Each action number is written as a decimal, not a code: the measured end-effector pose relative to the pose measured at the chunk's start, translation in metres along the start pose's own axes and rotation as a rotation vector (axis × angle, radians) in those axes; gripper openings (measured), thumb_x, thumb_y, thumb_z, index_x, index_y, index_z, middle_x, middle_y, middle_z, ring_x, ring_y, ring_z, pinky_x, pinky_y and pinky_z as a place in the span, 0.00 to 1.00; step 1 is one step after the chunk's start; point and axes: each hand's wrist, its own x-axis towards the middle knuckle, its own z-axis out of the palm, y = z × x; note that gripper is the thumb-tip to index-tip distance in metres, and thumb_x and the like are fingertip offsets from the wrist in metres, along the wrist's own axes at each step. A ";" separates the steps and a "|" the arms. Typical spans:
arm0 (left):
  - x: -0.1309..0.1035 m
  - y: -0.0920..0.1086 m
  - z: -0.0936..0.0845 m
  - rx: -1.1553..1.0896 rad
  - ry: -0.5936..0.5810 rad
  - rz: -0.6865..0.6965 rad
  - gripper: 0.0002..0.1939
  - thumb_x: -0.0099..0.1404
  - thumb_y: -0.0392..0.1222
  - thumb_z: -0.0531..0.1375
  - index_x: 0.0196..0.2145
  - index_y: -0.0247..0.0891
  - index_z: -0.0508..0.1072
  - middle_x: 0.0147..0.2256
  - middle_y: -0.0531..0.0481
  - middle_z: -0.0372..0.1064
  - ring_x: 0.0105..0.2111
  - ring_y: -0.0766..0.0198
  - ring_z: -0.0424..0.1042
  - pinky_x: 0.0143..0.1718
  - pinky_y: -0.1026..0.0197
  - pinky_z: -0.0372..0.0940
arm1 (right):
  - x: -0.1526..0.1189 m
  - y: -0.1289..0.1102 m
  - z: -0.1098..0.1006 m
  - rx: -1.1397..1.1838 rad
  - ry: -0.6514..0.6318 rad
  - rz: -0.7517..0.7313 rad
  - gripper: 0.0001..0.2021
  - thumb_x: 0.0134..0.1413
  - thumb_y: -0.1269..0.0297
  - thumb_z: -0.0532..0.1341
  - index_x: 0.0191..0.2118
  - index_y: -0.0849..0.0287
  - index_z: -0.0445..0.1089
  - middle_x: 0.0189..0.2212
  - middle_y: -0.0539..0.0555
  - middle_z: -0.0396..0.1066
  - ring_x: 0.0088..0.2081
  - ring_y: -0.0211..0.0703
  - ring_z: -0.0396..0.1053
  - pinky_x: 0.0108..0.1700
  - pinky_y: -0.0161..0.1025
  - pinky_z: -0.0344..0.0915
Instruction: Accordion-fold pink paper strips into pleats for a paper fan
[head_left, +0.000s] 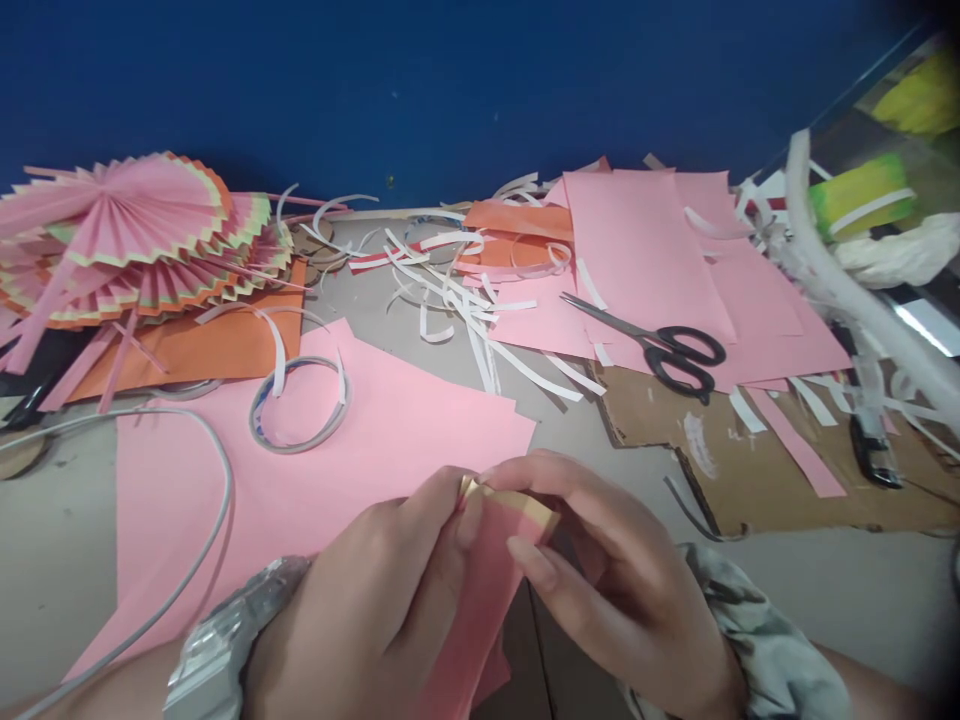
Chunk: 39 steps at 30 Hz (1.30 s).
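Note:
Between my two hands is a folded strip of pink paper (484,575) with a pale yellow band along its top edge. My left hand (375,590) pinches its upper left corner between thumb and fingers. My right hand (622,580) is at its upper right, the index fingertip touching the top edge near the left fingers and the thumb by the right side. The strip's lower end runs out of view. Under and behind my left hand lie large pink sheets (225,490). A roll of tape (259,425) rests on them, its end curling up.
Pleated pink paper fans (142,220) with orange and yellow edges are piled at left on an orange sheet (255,340). White paper strips (480,320) lie mid-table. Black-handled scissors (675,355) rest on pink sheets (645,240). Cardboard (787,480) and a box cutter (874,450) are at right; a cable (225,490) curves left.

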 end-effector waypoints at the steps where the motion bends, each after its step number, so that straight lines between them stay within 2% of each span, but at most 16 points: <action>1: 0.001 0.000 0.001 -0.033 -0.020 0.003 0.09 0.66 0.39 0.45 0.35 0.43 0.64 0.19 0.57 0.69 0.17 0.67 0.66 0.19 0.67 0.60 | 0.000 0.000 0.001 0.022 0.012 0.011 0.16 0.55 0.71 0.55 0.49 0.52 0.56 0.39 0.50 0.65 0.40 0.37 0.66 0.37 0.30 0.65; 5: 0.004 -0.003 0.004 -0.127 -0.078 0.052 0.09 0.66 0.36 0.44 0.30 0.41 0.61 0.23 0.56 0.71 0.20 0.68 0.67 0.24 0.68 0.61 | -0.001 0.002 0.002 0.072 -0.024 0.041 0.16 0.55 0.69 0.55 0.49 0.54 0.54 0.36 0.51 0.64 0.36 0.36 0.66 0.35 0.31 0.66; 8: 0.007 -0.008 0.005 -0.164 -0.148 0.056 0.09 0.66 0.33 0.45 0.28 0.41 0.58 0.20 0.59 0.69 0.19 0.70 0.65 0.28 0.68 0.62 | -0.001 0.002 0.000 0.017 -0.019 -0.044 0.14 0.52 0.74 0.56 0.45 0.57 0.59 0.35 0.50 0.64 0.35 0.34 0.66 0.36 0.31 0.65; 12: 0.008 -0.013 0.004 -0.136 -0.155 0.130 0.09 0.64 0.30 0.47 0.29 0.40 0.59 0.21 0.59 0.68 0.20 0.71 0.64 0.30 0.69 0.61 | -0.001 0.000 -0.004 -0.050 0.049 -0.159 0.12 0.48 0.78 0.58 0.40 0.60 0.63 0.32 0.50 0.60 0.32 0.31 0.63 0.31 0.27 0.63; 16: 0.007 -0.013 0.004 -0.068 -0.133 0.197 0.07 0.65 0.33 0.47 0.31 0.39 0.62 0.26 0.56 0.67 0.24 0.70 0.64 0.28 0.69 0.60 | -0.001 -0.003 -0.006 -0.053 0.087 -0.206 0.11 0.48 0.79 0.58 0.39 0.60 0.63 0.31 0.49 0.58 0.31 0.30 0.60 0.29 0.27 0.61; 19: 0.007 -0.009 0.003 -0.063 -0.080 0.183 0.10 0.66 0.34 0.47 0.28 0.38 0.63 0.24 0.57 0.65 0.23 0.71 0.63 0.27 0.71 0.60 | 0.000 -0.003 -0.007 -0.028 0.051 -0.140 0.07 0.51 0.75 0.56 0.36 0.59 0.61 0.31 0.49 0.58 0.31 0.32 0.60 0.30 0.31 0.60; 21: 0.009 -0.006 0.002 -0.070 -0.080 0.191 0.12 0.65 0.33 0.46 0.28 0.38 0.65 0.24 0.57 0.66 0.24 0.71 0.65 0.27 0.71 0.61 | 0.002 -0.003 -0.007 -0.022 -0.056 -0.028 0.04 0.54 0.70 0.55 0.33 0.58 0.57 0.27 0.47 0.57 0.28 0.32 0.57 0.29 0.32 0.58; 24: 0.011 -0.007 0.001 -0.001 -0.164 0.166 0.12 0.62 0.29 0.46 0.30 0.40 0.67 0.26 0.58 0.67 0.26 0.70 0.66 0.28 0.71 0.62 | 0.005 -0.001 -0.008 -0.066 -0.248 0.139 0.08 0.59 0.65 0.51 0.28 0.56 0.52 0.22 0.44 0.52 0.24 0.32 0.52 0.26 0.33 0.54; 27: 0.009 -0.012 0.002 0.067 -0.160 0.089 0.10 0.63 0.31 0.47 0.31 0.41 0.66 0.27 0.58 0.67 0.27 0.69 0.66 0.28 0.70 0.61 | 0.010 0.001 -0.011 -0.070 -0.319 0.179 0.11 0.62 0.64 0.47 0.27 0.57 0.53 0.23 0.45 0.54 0.26 0.33 0.54 0.30 0.32 0.54; 29: 0.008 -0.015 0.003 0.095 -0.144 0.004 0.09 0.65 0.38 0.47 0.30 0.40 0.64 0.25 0.58 0.66 0.25 0.69 0.64 0.25 0.68 0.59 | 0.013 0.003 -0.015 -0.060 -0.268 0.188 0.12 0.63 0.64 0.45 0.27 0.57 0.54 0.24 0.45 0.55 0.28 0.33 0.55 0.32 0.32 0.55; 33: 0.009 -0.016 0.005 0.192 -0.137 -0.109 0.15 0.67 0.47 0.45 0.25 0.39 0.59 0.21 0.58 0.61 0.21 0.69 0.58 0.22 0.66 0.52 | 0.017 0.007 -0.019 -0.120 -0.111 0.240 0.13 0.63 0.64 0.45 0.26 0.57 0.53 0.23 0.45 0.51 0.26 0.34 0.53 0.28 0.33 0.52; 36: 0.013 -0.015 0.003 0.130 -0.164 -0.098 0.15 0.68 0.45 0.44 0.26 0.39 0.59 0.24 0.57 0.65 0.24 0.68 0.62 0.27 0.65 0.56 | 0.017 0.009 -0.020 -0.128 -0.118 0.255 0.13 0.62 0.64 0.46 0.26 0.57 0.53 0.23 0.46 0.51 0.26 0.35 0.53 0.27 0.33 0.52; 39: 0.015 -0.015 0.000 -0.082 -0.248 -0.073 0.13 0.68 0.39 0.43 0.28 0.38 0.62 0.27 0.55 0.69 0.27 0.68 0.67 0.32 0.65 0.60 | 0.018 0.012 -0.019 -0.127 -0.103 0.231 0.12 0.62 0.64 0.47 0.26 0.57 0.54 0.23 0.46 0.53 0.26 0.35 0.54 0.28 0.33 0.53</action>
